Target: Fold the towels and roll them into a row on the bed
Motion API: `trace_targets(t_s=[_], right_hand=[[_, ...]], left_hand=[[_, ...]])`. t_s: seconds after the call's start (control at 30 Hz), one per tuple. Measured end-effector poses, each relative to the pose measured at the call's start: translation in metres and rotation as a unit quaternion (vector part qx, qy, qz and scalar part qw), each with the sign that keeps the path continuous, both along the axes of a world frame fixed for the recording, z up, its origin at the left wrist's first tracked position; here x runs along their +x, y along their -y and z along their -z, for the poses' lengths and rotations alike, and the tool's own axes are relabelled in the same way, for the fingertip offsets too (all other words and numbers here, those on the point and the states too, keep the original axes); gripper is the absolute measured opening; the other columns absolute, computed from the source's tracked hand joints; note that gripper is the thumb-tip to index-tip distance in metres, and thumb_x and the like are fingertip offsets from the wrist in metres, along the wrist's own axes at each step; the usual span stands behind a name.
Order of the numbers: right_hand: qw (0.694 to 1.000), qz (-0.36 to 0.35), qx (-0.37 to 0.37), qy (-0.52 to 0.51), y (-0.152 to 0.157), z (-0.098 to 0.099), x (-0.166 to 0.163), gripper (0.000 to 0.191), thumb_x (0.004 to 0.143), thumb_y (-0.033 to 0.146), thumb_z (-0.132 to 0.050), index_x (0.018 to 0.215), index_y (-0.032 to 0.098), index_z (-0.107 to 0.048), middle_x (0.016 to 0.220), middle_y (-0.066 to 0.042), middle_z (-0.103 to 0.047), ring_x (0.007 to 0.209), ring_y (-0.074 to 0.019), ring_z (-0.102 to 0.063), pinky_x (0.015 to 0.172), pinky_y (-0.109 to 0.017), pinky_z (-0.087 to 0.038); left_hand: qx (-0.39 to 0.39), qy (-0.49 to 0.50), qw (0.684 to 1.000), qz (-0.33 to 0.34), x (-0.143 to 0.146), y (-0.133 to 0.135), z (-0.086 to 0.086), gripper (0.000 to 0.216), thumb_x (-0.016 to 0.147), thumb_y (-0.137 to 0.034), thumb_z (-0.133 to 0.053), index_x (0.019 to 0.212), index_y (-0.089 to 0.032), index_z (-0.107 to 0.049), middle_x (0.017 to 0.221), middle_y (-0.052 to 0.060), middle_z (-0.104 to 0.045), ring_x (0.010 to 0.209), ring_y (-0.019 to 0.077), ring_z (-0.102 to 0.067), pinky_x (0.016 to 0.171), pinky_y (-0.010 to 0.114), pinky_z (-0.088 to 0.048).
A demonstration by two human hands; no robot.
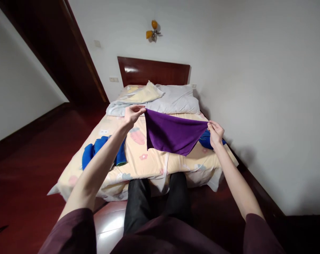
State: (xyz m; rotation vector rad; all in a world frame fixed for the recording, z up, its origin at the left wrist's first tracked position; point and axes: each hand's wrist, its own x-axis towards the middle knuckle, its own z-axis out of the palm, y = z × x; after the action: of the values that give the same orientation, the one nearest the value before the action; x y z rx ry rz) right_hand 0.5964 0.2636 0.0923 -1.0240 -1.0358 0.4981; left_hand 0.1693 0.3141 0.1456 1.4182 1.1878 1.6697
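A purple cloth [172, 134] hangs stretched in the air above the foot of the bed [149, 162]. My left hand [132, 114] pinches its upper left corner, fingers closed on the fabric. My right hand [215, 133] grips the opposite corner, a little lower. The cloth sags to a point between them, over the yellow patterned sheet.
Folded blue cloths [101, 150] lie on the bed's left side, and another blue cloth [206, 139] shows behind my right hand. A crumpled quilt and pillows [160, 98] sit by the dark wooden headboard [153, 72]. A white wall runs close along the right; dark red floor lies left.
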Motion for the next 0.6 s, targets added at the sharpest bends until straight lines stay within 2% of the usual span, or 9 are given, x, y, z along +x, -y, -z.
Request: trace_targets(t_s=[0.13,0.23,0.4,0.6], right_hand=[[1.000,-0.010,-0.004,-0.008,0.007,-0.003,-0.003,0.055,0.069,0.056,-0.085,0.102,0.013,-0.074,0.099,-0.011,-0.077,0.077,-0.0134,-0.065,0.070,-0.026,-0.053],[1.000,-0.023,-0.013,-0.007,0.016,0.001,-0.004,0.056,0.067,0.056,-0.087,0.100,0.012,-0.076,0.099,-0.012,-0.078,0.077,-0.0137,-0.067,0.068,-0.025,-0.052],[0.998,-0.057,-0.040,-0.010,0.040,0.009,-0.007,0.054,0.065,0.056,-0.091,0.096,0.014,-0.078,0.093,-0.010,-0.078,0.076,-0.0144,-0.068,0.063,-0.023,-0.051],[0.986,-0.111,-0.127,-0.017,0.064,0.018,-0.011,0.051,0.064,0.049,-0.094,0.098,0.014,-0.079,0.085,-0.008,-0.076,0.065,-0.0119,-0.062,0.056,-0.023,-0.047]], left_hand=[[0.000,0.003,0.999,0.037,-0.016,0.029,0.001,0.046,0.057,-0.041,-0.093,0.091,-0.015,-0.077,0.090,0.011,-0.077,0.091,0.0251,-0.073,0.084,0.036,-0.060],[-0.016,-0.009,0.999,0.033,-0.027,0.054,0.007,0.044,0.056,-0.044,-0.092,0.088,-0.017,-0.078,0.090,0.010,-0.077,0.094,0.0274,-0.073,0.084,0.039,-0.060],[-0.071,-0.026,0.997,0.005,-0.046,0.095,0.027,0.038,0.057,-0.047,-0.089,0.085,-0.023,-0.078,0.091,0.009,-0.077,0.095,0.0302,-0.073,0.084,0.043,-0.061],[-0.145,-0.007,0.989,0.007,-0.070,0.130,0.049,0.029,0.059,-0.046,-0.087,0.078,-0.026,-0.076,0.082,0.006,-0.074,0.082,0.0259,-0.071,0.076,0.040,-0.059]])
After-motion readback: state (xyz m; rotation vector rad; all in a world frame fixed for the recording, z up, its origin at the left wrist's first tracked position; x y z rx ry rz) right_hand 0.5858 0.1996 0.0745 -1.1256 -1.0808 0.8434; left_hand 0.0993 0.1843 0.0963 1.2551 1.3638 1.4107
